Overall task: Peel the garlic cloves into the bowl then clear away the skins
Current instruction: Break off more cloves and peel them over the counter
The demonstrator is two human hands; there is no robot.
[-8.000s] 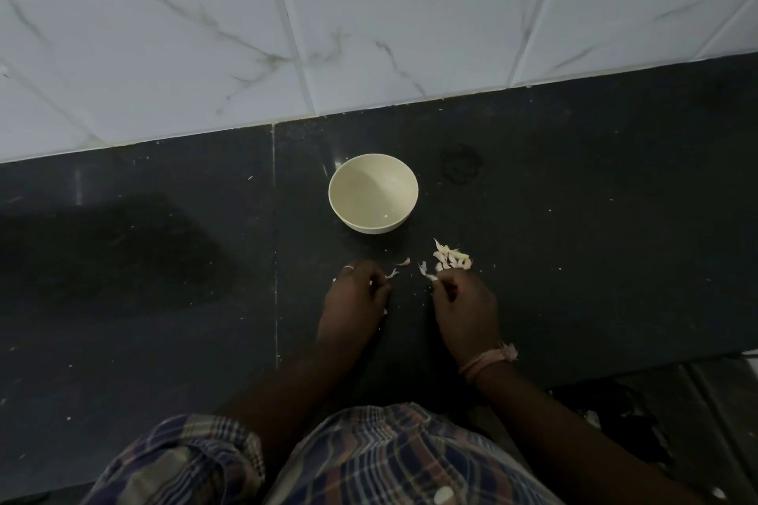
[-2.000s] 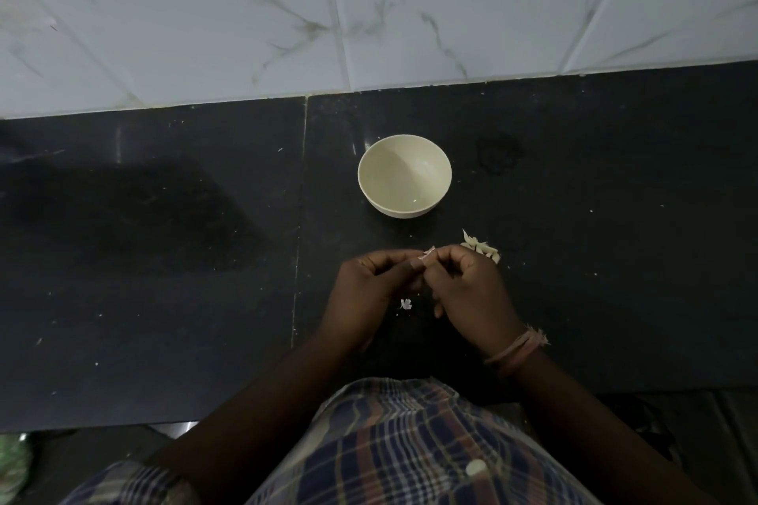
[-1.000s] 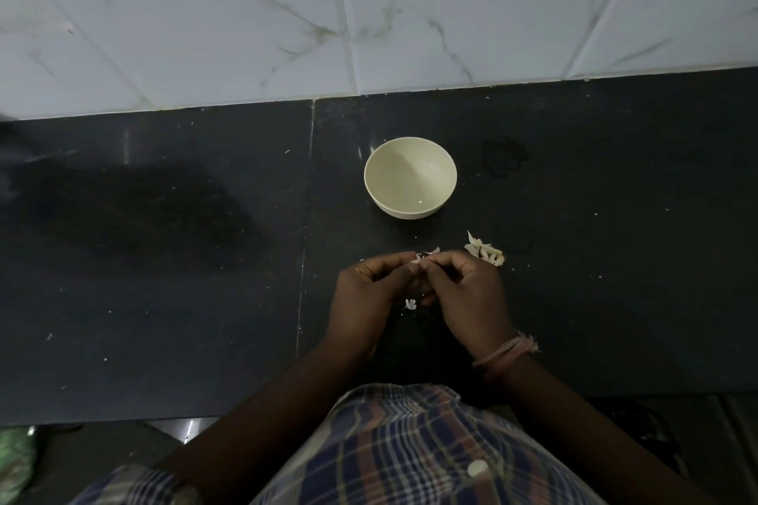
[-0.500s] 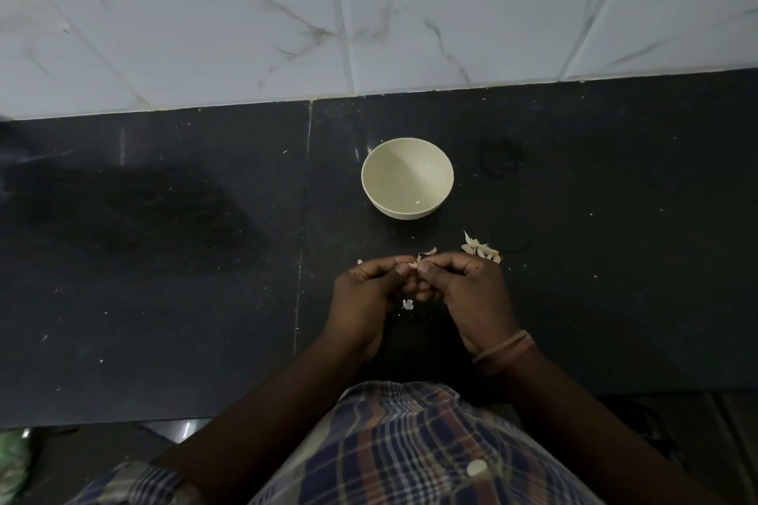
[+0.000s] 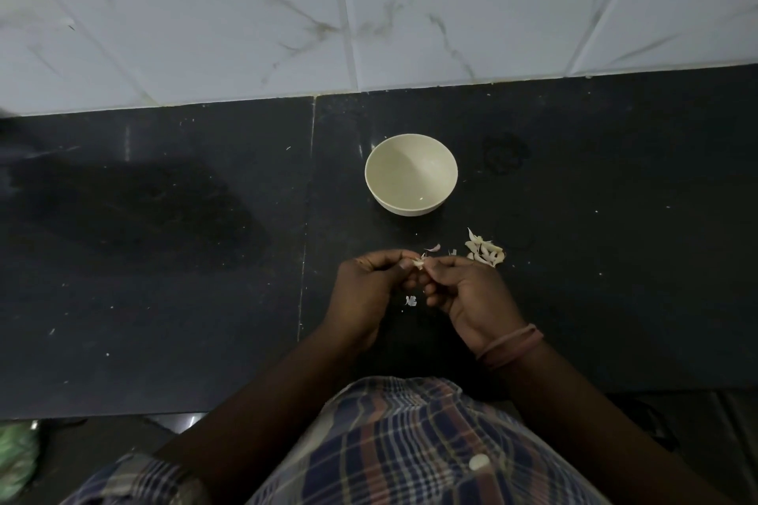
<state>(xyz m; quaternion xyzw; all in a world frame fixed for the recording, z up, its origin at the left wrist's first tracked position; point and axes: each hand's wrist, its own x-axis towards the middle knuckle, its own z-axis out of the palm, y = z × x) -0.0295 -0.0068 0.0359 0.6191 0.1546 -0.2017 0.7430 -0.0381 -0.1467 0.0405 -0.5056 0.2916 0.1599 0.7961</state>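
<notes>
Over the dark stone bench (image 5: pixel 164 258), both hands, left hand (image 5: pixel 366 291) and right hand (image 5: pixel 467 291), pinch one small pale garlic clove (image 5: pixel 418 263) together. The round cream bowl (image 5: pixel 411 180) sits at 12 o'clock, the papery skin pile (image 5: pixel 485 252) at 2. The slippery clove could pop out and miss.

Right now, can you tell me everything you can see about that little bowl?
The bowl is small, round and cream-coloured, smooth like plastic or ceramic, though which one is unclear. It stands upright on the dark countertop, open side up, near the white marbled wall tiles. No garlic cloves show inside, only a tiny bright glint near the bottom. Nothing touches it: the left hand and right hand work nearer the person, and the heap of garlic pieces lies apart from it, on the right-hand side.
</notes>
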